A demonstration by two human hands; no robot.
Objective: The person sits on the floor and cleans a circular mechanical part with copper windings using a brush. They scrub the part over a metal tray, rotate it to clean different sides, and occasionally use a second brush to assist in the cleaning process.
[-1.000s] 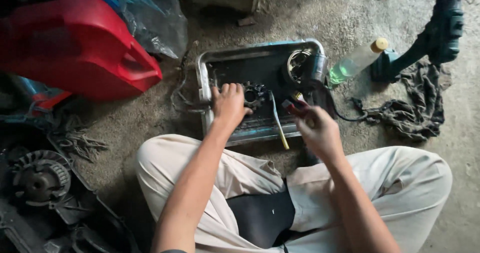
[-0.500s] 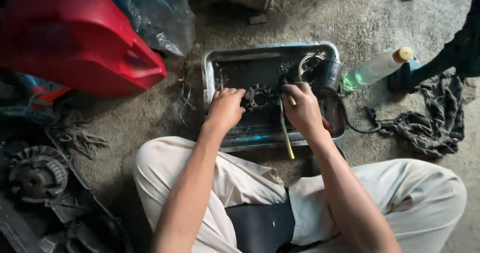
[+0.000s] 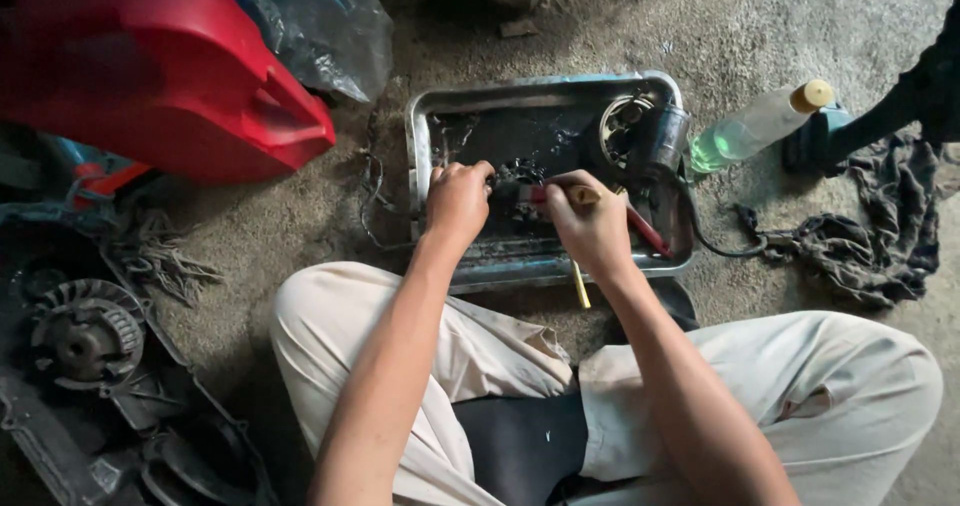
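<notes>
Steel tray, dark with oily liquid, sits on the concrete floor just ahead of my crossed legs. My left hand curls over a black toothed part inside the tray, pinning it down. My right hand is closed on a yellow-handled brush, its handle pointing back over the tray's near rim; the bristle end is hidden, probably against the part. A red-handled tool lies beside my right hand. A plastic bottle rests right of the tray.

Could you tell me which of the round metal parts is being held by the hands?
The dark toothed part in the tray, by the left hand; the others lie untouched.
</notes>
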